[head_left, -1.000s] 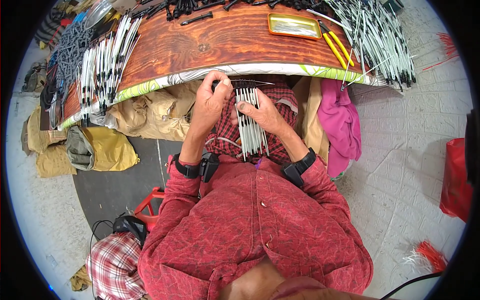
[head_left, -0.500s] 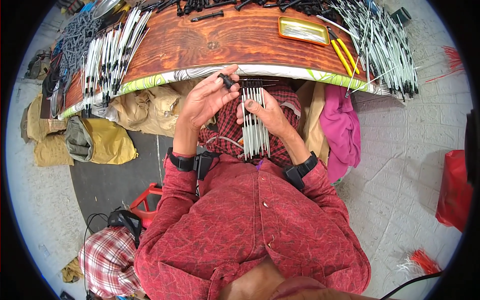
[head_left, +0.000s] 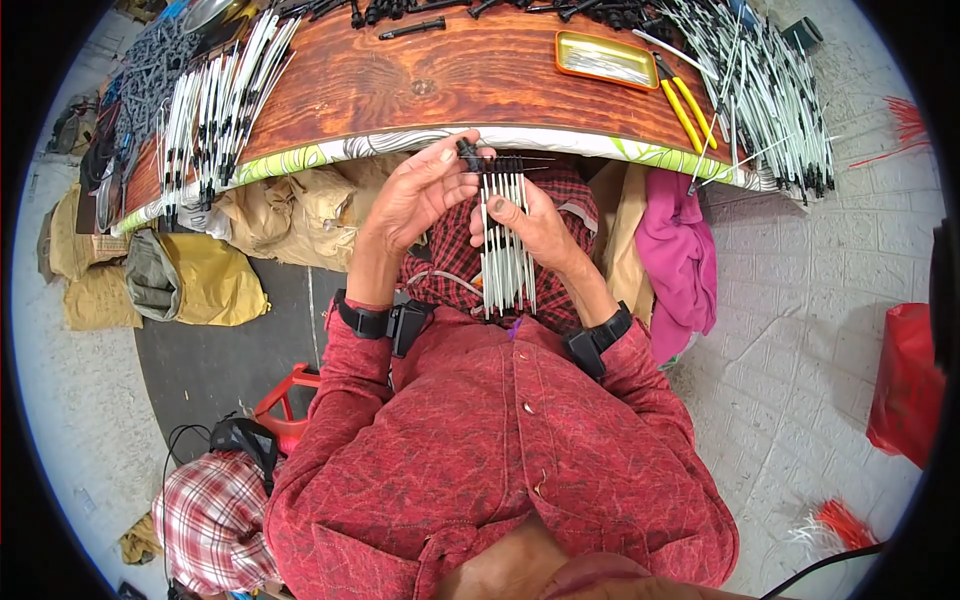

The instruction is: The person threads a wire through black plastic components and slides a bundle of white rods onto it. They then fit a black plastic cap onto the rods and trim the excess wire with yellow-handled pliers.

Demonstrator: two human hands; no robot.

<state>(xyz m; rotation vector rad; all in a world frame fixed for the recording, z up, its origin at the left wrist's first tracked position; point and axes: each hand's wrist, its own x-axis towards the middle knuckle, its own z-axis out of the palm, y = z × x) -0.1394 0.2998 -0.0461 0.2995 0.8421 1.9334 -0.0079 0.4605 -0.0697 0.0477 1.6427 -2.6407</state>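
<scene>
My left hand (head_left: 422, 200) pinches a small black plastic piece (head_left: 467, 150) between thumb and fingers. That piece is at the left end of a row of slim white rods (head_left: 508, 260) with black tops. Closed around the rods from the right, my right hand (head_left: 535, 228) has its thumb across their front. Thin needle-like wires (head_left: 540, 160) run crosswise through the black tops and stick out on the right. The rods hang downward over my lap, just below the table's front edge. Whether the black piece is on the wires I cannot tell.
On the brown wooden table (head_left: 400, 90) lie yellow-handled pliers (head_left: 686, 112), a yellow tray of thin pins (head_left: 607, 58) and black plastic parts (head_left: 412, 28). White rods are piled left (head_left: 215, 115) and right (head_left: 770, 100). Left of me sits a person in a plaid shirt (head_left: 215, 520).
My left hand has brought the black piece right and slightly up, from apart to against the row's left end. My right hand keeps its hold on the rods.
</scene>
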